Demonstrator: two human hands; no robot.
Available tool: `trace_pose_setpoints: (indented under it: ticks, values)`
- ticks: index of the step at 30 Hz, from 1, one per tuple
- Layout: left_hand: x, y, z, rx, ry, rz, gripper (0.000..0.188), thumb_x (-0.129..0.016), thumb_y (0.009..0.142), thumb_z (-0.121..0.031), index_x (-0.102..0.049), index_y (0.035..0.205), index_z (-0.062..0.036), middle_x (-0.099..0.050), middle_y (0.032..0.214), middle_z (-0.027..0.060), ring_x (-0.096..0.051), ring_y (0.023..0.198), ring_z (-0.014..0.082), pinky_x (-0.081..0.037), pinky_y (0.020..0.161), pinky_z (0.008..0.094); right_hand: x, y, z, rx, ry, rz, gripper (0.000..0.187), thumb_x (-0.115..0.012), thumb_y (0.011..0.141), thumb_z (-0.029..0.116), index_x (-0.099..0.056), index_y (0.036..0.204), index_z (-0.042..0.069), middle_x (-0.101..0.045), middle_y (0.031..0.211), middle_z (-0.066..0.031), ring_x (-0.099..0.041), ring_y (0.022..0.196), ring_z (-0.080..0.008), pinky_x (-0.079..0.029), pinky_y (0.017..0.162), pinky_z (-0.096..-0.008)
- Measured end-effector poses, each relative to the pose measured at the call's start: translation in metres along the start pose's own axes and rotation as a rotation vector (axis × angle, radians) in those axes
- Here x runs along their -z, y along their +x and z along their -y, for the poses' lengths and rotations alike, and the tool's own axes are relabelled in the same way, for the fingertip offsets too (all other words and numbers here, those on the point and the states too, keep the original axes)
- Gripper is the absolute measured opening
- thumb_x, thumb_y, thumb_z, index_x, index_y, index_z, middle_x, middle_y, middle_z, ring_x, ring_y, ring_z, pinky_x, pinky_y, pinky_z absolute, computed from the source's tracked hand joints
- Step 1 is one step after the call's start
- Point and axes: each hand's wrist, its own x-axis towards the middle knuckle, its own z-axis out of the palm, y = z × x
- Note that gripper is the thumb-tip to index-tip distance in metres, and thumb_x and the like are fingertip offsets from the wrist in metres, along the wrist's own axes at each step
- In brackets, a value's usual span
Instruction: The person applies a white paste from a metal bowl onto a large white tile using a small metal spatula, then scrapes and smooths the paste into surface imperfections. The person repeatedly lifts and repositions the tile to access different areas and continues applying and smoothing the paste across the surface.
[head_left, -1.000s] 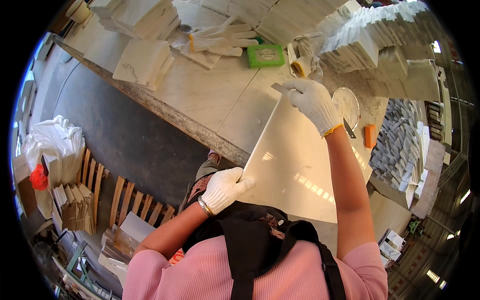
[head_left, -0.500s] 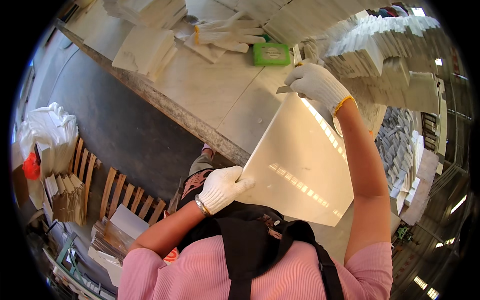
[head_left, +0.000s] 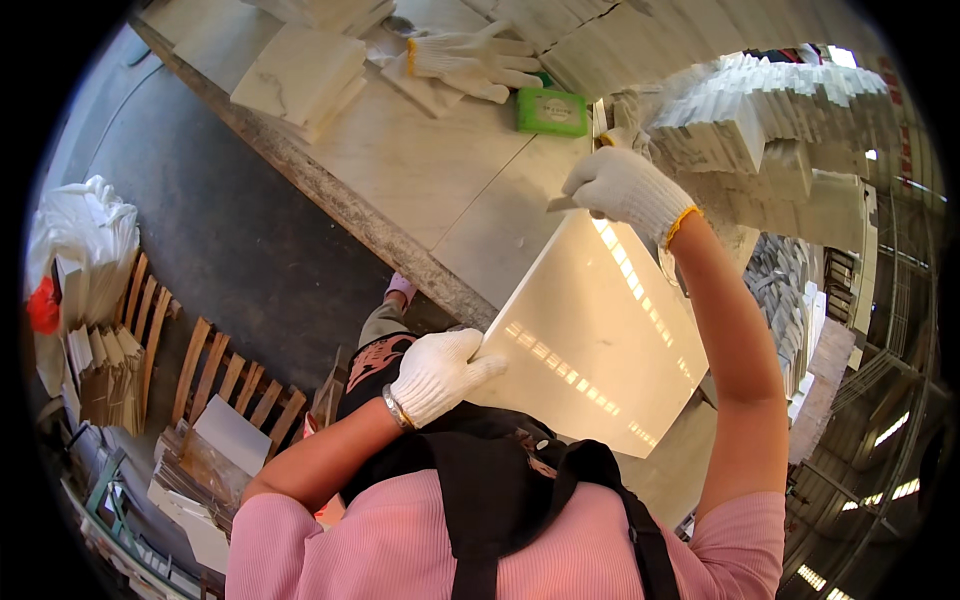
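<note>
A glossy cream stone tile (head_left: 590, 330) is held tilted in front of my body, with strip reflections across its face. My left hand (head_left: 440, 378), in a white knitted glove, grips its left edge, thumb lying over the face. At the tile's far corner my gloved right hand (head_left: 632, 192) is closed around a small flat metal blade (head_left: 562, 204), perhaps a scraper. The blade sticks out to the left, close to the corner; whether it touches the tile I cannot tell. The right fingertips are partly hidden under the hand.
A stone-topped table (head_left: 400, 180) has a rough edge running diagonally. On it are a green box (head_left: 552, 112), a spare white glove (head_left: 475, 62) and a tile stack (head_left: 300, 75). Upright tile rows (head_left: 760, 100) stand at far right. Wooden slats (head_left: 225, 370) and cardboard pieces (head_left: 105, 375) are at left.
My right hand and the blade have come slightly nearer to me. The tile's tilt has shifted a little and its reflections have moved. My left hand keeps its grip; the whole view has turned slightly.
</note>
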Motion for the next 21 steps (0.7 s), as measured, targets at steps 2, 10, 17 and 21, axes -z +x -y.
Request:
trace_pose_setpoints:
  ticks: [2,10,17,21]
  values:
    - [0.002,-0.001,-0.002,0.014,-0.003,0.01,0.047,-0.061,0.089,-0.048,-0.061,0.079,-0.0021,-0.06,0.076,0.0213,-0.062,0.075,0.0396,-0.048,0.066,0.0453,-0.01,-0.005,0.01,0.05,-0.001,0.032,0.024,-0.055,0.076,0.017,-0.073,0.087,0.005,-0.069,0.076,-0.0148,-0.066,0.067,-0.0297,-0.052,0.065,-0.0405]
    - [-0.001,0.0,-0.001,0.001,0.0,-0.007,0.048,-0.06,0.089,-0.049,-0.061,0.078,-0.0019,-0.06,0.074,0.0216,-0.061,0.073,0.04,-0.047,0.065,0.0456,-0.016,-0.017,0.01,0.005,0.206,0.021,0.029,-0.059,0.084,0.026,-0.074,0.096,0.005,-0.067,0.073,-0.0096,-0.063,0.065,-0.0192,-0.051,0.063,-0.0337]
    - [0.005,0.002,-0.01,0.043,-0.033,0.026,0.05,-0.061,0.089,-0.051,-0.059,0.076,-0.0022,-0.058,0.071,0.0218,-0.06,0.069,0.0386,-0.046,0.063,0.0446,-0.045,-0.04,-0.021,-0.033,0.77,-0.382,0.034,-0.061,0.09,0.022,-0.071,0.113,-0.001,-0.067,0.086,-0.0061,-0.061,0.075,-0.0118,-0.05,0.065,-0.0272]
    - [0.003,0.003,-0.002,0.049,0.025,0.037,0.05,-0.062,0.088,-0.051,-0.057,0.075,-0.0024,-0.057,0.071,0.0221,-0.06,0.069,0.0384,-0.045,0.063,0.0443,-0.043,-0.047,-0.026,-0.15,0.802,-0.492,0.032,-0.06,0.09,0.02,-0.071,0.114,0.003,-0.068,0.09,-0.0065,-0.063,0.076,-0.0135,-0.051,0.068,-0.0281]
